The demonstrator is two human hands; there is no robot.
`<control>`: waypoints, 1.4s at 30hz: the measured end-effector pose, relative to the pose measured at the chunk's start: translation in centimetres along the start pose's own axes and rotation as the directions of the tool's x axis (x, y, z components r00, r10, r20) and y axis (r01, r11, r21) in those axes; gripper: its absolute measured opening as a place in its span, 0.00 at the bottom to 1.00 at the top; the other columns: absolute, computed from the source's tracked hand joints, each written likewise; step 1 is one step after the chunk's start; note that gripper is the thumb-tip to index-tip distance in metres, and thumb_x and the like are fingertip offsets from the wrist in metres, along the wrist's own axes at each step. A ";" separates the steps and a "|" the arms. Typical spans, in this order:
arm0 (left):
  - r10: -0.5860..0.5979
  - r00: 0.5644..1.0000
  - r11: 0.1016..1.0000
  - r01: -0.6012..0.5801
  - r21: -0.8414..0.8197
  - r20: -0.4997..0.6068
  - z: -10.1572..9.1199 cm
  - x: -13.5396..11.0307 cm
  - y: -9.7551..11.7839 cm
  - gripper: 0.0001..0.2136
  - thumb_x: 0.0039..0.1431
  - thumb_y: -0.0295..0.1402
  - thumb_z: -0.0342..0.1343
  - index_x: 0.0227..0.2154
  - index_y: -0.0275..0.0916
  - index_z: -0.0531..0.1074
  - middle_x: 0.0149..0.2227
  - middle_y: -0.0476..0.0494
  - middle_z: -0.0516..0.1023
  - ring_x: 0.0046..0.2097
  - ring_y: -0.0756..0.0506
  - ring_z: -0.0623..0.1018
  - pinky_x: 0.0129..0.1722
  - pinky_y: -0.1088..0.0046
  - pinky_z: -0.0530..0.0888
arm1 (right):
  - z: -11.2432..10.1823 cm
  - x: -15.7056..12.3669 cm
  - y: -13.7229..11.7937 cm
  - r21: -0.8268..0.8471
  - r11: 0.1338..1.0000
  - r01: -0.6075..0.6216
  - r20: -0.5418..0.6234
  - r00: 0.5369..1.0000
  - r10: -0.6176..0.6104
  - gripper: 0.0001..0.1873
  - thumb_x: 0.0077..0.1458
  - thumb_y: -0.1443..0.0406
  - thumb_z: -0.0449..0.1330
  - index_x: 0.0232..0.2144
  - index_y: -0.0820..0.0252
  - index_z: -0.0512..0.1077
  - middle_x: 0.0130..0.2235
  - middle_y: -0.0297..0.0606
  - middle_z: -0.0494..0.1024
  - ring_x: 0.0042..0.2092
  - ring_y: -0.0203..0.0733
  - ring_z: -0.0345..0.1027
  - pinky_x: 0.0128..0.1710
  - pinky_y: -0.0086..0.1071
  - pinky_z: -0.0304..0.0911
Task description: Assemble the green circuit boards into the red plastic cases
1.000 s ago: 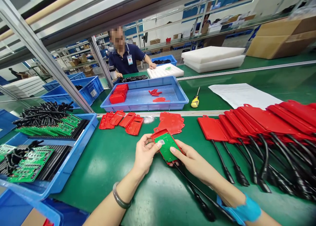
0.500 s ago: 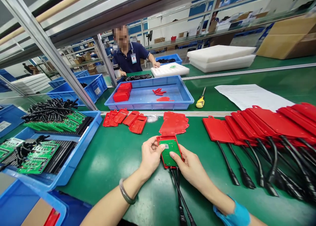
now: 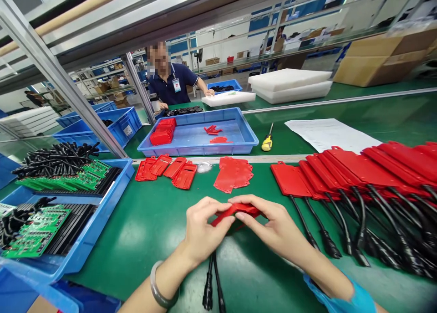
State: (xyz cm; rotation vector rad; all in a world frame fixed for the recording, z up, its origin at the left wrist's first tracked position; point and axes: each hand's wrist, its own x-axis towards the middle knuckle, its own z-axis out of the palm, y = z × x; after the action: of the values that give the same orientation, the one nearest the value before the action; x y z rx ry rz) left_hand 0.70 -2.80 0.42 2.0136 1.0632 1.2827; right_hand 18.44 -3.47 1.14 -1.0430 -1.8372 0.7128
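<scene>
My left hand [image 3: 204,228] and my right hand [image 3: 276,219] both pinch a red plastic case [image 3: 243,208] above the bench. The case is tipped so that its narrow edge faces me, and thumbs and fingertips press along that edge. The green circuit board inside it is hidden from this angle. Two black cables [image 3: 211,281] hang below the hands and lie toward the front. Just beyond are a fanned stack of flat red covers [image 3: 233,172] and several loose red case halves [image 3: 185,174].
At left, a blue bin [image 3: 102,212] holds green circuit boards [image 3: 37,228] with black cables. Red cases with cables [image 3: 341,171] lie overlapping at right. Behind stand a blue tray [image 3: 198,150], a yellow screwdriver [image 3: 267,143] and paper [image 3: 327,133]. A co-worker [image 3: 174,83] handles white foam [image 3: 228,99] across the bench.
Both hands have tilted the red case, so the board no longer shows and its edge faces me. My fingers have shifted onto that edge. The camera view has moved slightly.
</scene>
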 end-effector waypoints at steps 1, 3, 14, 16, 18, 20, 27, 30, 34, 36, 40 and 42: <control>0.174 0.984 0.980 -0.170 0.105 -0.029 -0.3 -0.2 0.3 0.09 0.51 0.25 0.59 0.37 0.37 0.75 0.31 0.43 0.78 0.32 0.48 0.77 0.33 0.73 0.76 | -0.2 -0.1 -0.1 -0.074 0.991 0.108 -0.046 0.993 -0.112 0.08 0.58 0.67 0.55 0.41 0.56 0.70 0.41 0.39 0.77 0.42 0.42 0.72 0.41 0.34 0.69; 0.477 0.879 0.856 -0.461 0.235 -0.013 -1.0 -0.5 0.7 0.09 0.52 0.22 0.56 0.36 0.37 0.73 0.30 0.43 0.79 0.35 0.48 0.79 0.36 0.73 0.77 | -0.5 -0.5 -0.3 -0.221 0.914 0.340 -0.095 0.925 -0.367 0.10 0.58 0.70 0.54 0.40 0.56 0.71 0.39 0.39 0.78 0.42 0.41 0.72 0.43 0.34 0.70; 0.773 0.633 0.591 -0.742 0.316 0.044 -2.6 -0.3 0.9 0.09 0.59 0.26 0.45 0.35 0.38 0.71 0.28 0.45 0.77 0.37 0.46 0.79 0.40 0.67 0.78 | -1.2 -3.3 1.0 -0.378 0.617 0.690 0.001 0.667 -0.745 0.14 0.60 0.70 0.51 0.44 0.50 0.71 0.35 0.35 0.78 0.40 0.42 0.73 0.43 0.40 0.72; 0.702 0.710 0.666 -0.684 0.298 0.062 -2.1 -0.4 0.8 0.10 0.57 0.25 0.48 0.40 0.36 0.70 0.30 0.44 0.77 0.36 0.46 0.77 0.37 0.69 0.77 | -0.8 -2.7 0.5 -0.364 0.707 0.606 -0.059 0.743 -0.667 0.13 0.60 0.71 0.51 0.45 0.53 0.69 0.36 0.37 0.76 0.41 0.43 0.72 0.41 0.37 0.72; 0.482 0.870 0.834 -0.492 0.249 0.106 -1.6 -0.4 1.2 0.12 0.54 0.25 0.51 0.43 0.37 0.68 0.33 0.43 0.76 0.34 0.47 0.76 0.33 0.71 0.75 | -0.1 -1.9 -0.4 -0.268 0.875 0.403 -0.145 0.881 -0.450 0.11 0.59 0.71 0.52 0.43 0.56 0.67 0.38 0.39 0.74 0.41 0.42 0.70 0.38 0.33 0.70; 0.134 0.978 0.972 -0.161 0.172 0.161 -1.2 -0.3 1.8 0.10 0.54 0.27 0.53 0.39 0.38 0.69 0.32 0.45 0.75 0.32 0.49 0.74 0.31 0.74 0.72 | 0.5 -1.1 -1.2 -0.078 0.988 0.132 -0.139 0.980 -0.142 0.06 0.60 0.68 0.51 0.39 0.57 0.66 0.36 0.38 0.72 0.37 0.40 0.69 0.35 0.30 0.67; -0.394 0.844 0.891 0.449 -0.075 0.365 0.0 -0.2 1.5 0.05 0.56 0.33 0.51 0.33 0.38 0.68 0.26 0.50 0.71 0.26 0.52 0.69 0.21 0.80 0.63 | 0.8 -0.3 -1.0 0.187 0.948 -0.256 0.144 0.962 0.232 0.08 0.61 0.62 0.49 0.36 0.58 0.65 0.35 0.35 0.73 0.37 0.40 0.67 0.38 0.32 0.62; -0.412 0.835 0.879 0.470 -0.081 0.365 0.5 -0.3 0.6 0.03 0.56 0.32 0.51 0.30 0.38 0.66 0.26 0.51 0.71 0.27 0.52 0.69 0.23 0.80 0.63 | 0.9 -0.4 -0.6 0.126 0.950 -0.285 0.150 0.952 0.266 0.08 0.60 0.61 0.49 0.35 0.58 0.66 0.35 0.36 0.74 0.36 0.41 0.68 0.36 0.32 0.62; -0.408 0.850 0.886 0.456 -0.080 0.333 1.2 -0.8 -0.3 0.03 0.54 0.30 0.52 0.27 0.40 0.63 0.23 0.53 0.67 0.24 0.53 0.66 0.23 0.79 0.62 | 1.3 -0.5 -0.4 0.070 0.953 -0.293 0.121 0.951 0.284 0.08 0.59 0.62 0.49 0.33 0.57 0.67 0.32 0.35 0.75 0.32 0.41 0.67 0.33 0.32 0.60; -0.403 0.863 0.892 0.445 -0.080 0.304 1.6 -1.0 -0.5 0.04 0.53 0.29 0.52 0.26 0.40 0.62 0.22 0.54 0.65 0.23 0.53 0.65 0.22 0.79 0.61 | 1.6 -0.7 -0.5 0.035 0.955 -0.296 0.093 0.952 0.292 0.08 0.58 0.63 0.49 0.32 0.57 0.67 0.30 0.34 0.75 0.30 0.40 0.67 0.31 0.32 0.59; -0.399 0.876 0.895 0.436 -0.091 0.270 2.1 -1.2 -0.4 0.05 0.53 0.28 0.51 0.25 0.40 0.61 0.22 0.54 0.66 0.23 0.53 0.66 0.23 0.79 0.61 | 1.9 -1.0 -0.4 -0.034 0.951 -0.306 0.037 0.951 0.307 0.08 0.58 0.63 0.50 0.31 0.57 0.67 0.27 0.32 0.73 0.26 0.38 0.64 0.28 0.31 0.57; -0.399 0.876 0.893 0.438 -0.102 0.269 2.2 -1.1 -0.3 0.05 0.53 0.28 0.51 0.25 0.40 0.61 0.22 0.53 0.67 0.23 0.53 0.66 0.23 0.79 0.61 | 1.9 -1.0 -0.2 -0.039 0.948 -0.317 0.027 0.948 0.318 0.08 0.58 0.62 0.50 0.30 0.58 0.67 0.26 0.32 0.73 0.26 0.38 0.64 0.28 0.31 0.58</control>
State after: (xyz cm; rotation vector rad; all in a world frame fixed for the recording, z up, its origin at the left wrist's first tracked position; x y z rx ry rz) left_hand 2.30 -3.55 -1.24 1.6462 1.1572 0.8407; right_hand 16.95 -4.55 0.02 -1.3766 -1.7317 0.8942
